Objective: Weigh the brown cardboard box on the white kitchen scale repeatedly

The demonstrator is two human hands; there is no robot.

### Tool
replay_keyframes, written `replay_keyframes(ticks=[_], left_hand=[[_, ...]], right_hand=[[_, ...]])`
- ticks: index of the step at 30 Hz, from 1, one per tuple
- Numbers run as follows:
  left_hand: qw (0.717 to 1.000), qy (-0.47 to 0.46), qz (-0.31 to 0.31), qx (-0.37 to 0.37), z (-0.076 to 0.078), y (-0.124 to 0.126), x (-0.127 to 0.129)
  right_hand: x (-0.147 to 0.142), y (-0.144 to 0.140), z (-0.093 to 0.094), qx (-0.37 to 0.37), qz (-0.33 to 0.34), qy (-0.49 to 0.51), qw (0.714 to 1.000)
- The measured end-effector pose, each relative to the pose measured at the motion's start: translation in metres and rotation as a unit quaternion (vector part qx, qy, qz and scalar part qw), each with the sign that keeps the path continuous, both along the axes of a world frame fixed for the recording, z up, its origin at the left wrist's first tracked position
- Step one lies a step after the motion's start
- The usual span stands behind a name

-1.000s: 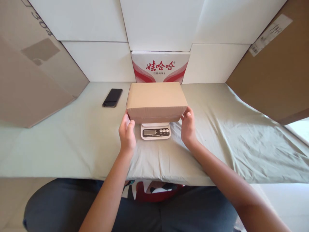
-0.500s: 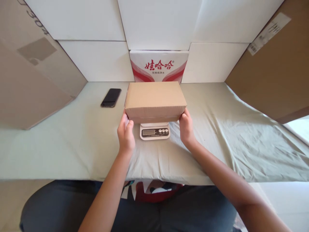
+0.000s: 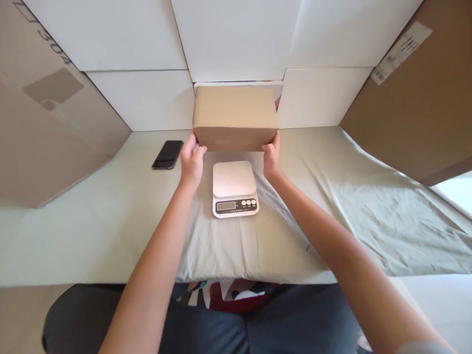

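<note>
Between my two hands is a brown cardboard box point(image 3: 236, 108), held at its lower front corners. My left hand point(image 3: 192, 157) is closed on the left corner, with the thumb at the front and the other fingers partly hidden. On the right corner my right hand point(image 3: 272, 155) grips in the same way. The box hangs beyond a white digital kitchen scale point(image 3: 234, 179), whose plate is bare and whose display and round buttons face me. Whether the box touches the cloth behind the scale, I cannot tell.
A black phone point(image 3: 167, 155) lies left of the box on the pale green cloth point(image 3: 110, 231). White panels point(image 3: 136, 98) stand along the back. Large cardboard cartons flank the table, one at the left point(image 3: 55, 132) and one at the right point(image 3: 416, 108).
Both hands have moved the cardboard box away from me and off the scale. The scale's plate now shows, while the box covers most of the red-and-white printed carton behind it.
</note>
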State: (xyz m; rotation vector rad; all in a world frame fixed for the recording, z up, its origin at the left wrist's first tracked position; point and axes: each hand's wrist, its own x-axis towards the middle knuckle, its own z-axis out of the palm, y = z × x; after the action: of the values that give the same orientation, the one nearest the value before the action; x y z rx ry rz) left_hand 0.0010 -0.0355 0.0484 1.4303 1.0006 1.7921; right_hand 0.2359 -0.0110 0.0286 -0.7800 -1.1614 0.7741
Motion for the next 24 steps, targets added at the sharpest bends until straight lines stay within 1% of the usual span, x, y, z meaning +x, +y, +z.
replay_keyframes(ticks=[2,4,5,7,10,13,19,24], left_hand=[[0.999,-0.038,0.012,-0.033,-0.022,0.019,0.003],[0.997,-0.048,0.02,-0.061,-0.041,0.027,0.004],[0.996,-0.048,0.024,-0.067,-0.048,0.028,0.004],[0.996,-0.046,0.032,-0.067,-0.056,0.026,0.002],[0.995,-0.05,0.048,-0.067,-0.058,0.024,-0.002],[0.996,-0.035,0.045,-0.075,-0.058,0.024,-0.005],[0.994,-0.04,0.049,-0.088,-0.057,0.023,-0.003],[0.995,-0.025,0.036,-0.094,-0.057,0.018,-0.003]], right_hand=[[-0.007,0.013,-0.009,-0.006,0.002,0.013,1.0],[-0.011,0.019,-0.022,-0.026,0.004,0.021,0.999],[-0.012,0.02,-0.029,-0.038,0.008,0.023,0.999],[-0.013,0.021,-0.04,-0.061,0.022,0.025,0.998],[-0.011,0.024,-0.048,-0.082,0.04,0.03,0.995],[-0.01,0.028,-0.051,-0.099,0.042,0.044,0.993],[-0.008,0.036,-0.054,-0.106,0.035,0.061,0.992],[-0.008,0.033,-0.051,-0.125,0.038,0.055,0.99]])
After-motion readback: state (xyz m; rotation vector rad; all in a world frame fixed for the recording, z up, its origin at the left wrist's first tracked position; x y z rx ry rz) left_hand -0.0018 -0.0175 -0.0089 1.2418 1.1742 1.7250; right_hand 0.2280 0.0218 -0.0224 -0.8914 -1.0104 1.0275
